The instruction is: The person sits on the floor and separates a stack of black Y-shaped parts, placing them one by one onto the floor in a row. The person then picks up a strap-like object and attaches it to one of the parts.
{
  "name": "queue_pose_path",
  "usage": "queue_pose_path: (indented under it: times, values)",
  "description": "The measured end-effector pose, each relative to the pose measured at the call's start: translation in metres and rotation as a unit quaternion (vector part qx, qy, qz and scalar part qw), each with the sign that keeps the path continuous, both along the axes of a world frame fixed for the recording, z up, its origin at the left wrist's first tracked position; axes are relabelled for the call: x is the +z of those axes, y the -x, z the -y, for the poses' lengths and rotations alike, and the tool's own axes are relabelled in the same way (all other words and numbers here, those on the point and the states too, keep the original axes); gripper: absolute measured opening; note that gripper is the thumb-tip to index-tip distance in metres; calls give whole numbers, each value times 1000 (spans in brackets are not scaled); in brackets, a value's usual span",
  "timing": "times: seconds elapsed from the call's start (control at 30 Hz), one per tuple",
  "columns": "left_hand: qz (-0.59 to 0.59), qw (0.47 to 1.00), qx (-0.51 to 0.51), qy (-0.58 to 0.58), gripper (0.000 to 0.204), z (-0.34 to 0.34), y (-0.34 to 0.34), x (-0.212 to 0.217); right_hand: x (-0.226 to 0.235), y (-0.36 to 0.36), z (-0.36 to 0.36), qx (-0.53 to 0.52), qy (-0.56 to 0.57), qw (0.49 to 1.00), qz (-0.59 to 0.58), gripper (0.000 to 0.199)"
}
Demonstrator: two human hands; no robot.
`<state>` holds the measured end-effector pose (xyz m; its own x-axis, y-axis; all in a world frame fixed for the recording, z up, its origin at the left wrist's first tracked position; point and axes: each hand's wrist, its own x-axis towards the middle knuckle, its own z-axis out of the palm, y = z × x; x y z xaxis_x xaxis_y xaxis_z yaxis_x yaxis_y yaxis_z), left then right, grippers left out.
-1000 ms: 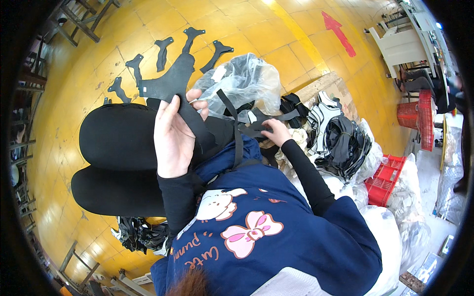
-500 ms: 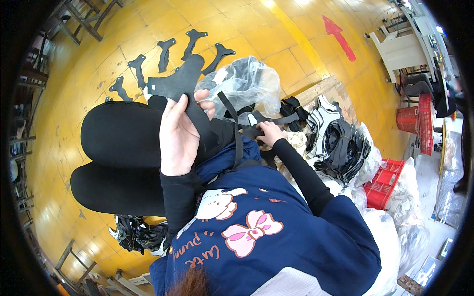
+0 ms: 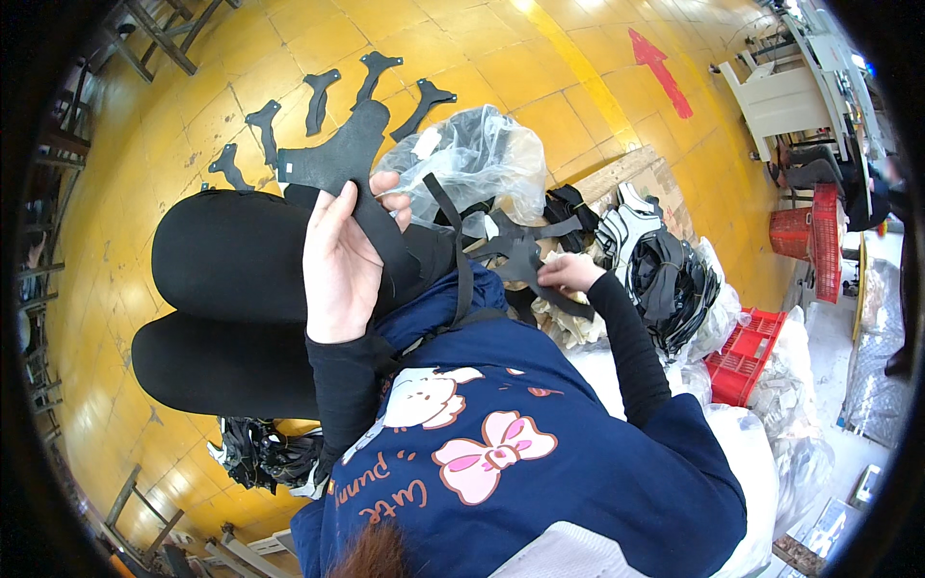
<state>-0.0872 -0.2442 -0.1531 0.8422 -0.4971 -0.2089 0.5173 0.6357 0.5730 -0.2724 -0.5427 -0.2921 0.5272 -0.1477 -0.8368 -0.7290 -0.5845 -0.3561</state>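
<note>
My left hand (image 3: 340, 265) is closed on a flat, dark grey Y-shaped material piece (image 3: 332, 159), pinching its lower part between thumb and fingers above my thighs. A small white tag shows at one end of that piece. To the right, my right hand (image 3: 572, 274) pinches the edge of another dark grey branched piece (image 3: 523, 256), with the fingertips partly hidden. This second piece lies over black and cream-coloured material beside my lap. A black strap (image 3: 444, 202) runs between the two hands.
Several dark pieces (image 3: 318, 101) lie in a curved row on the yellow floor ahead. A clear plastic bag (image 3: 501, 154) stands beyond my lap. Tied dark bundles (image 3: 665, 289) and a red basket (image 3: 747, 356) sit at right; another bundle (image 3: 270, 458) lies at left.
My right hand has moved right and slightly nearer, drawing the edge of the dark grey branched piece with it, so more of it shows. My left hand has hardly moved.
</note>
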Motion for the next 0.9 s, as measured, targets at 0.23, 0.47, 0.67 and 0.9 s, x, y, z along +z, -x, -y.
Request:
queue_pose_path:
  times: [0.23, 0.47, 0.67, 0.9]
  values:
    - [-13, 1000, -7, 3, 25, 7, 0, 1, -90, 16, -1, -91, 236, 939, 233, 32]
    - [-19, 1000, -9, -1, 29, 6, 0, 0, -95, 8, -28, 73, 411, 907, 57, 39]
    - [-18, 999, -45, -8, 32, 6, -1, -1, -47, -3, 14, -130, 15, 961, 244, 28]
    - [-38, 994, -101, 12, 12, 14, 5, 1, 95, -30, 21, -34, -152, 978, 138, 16]
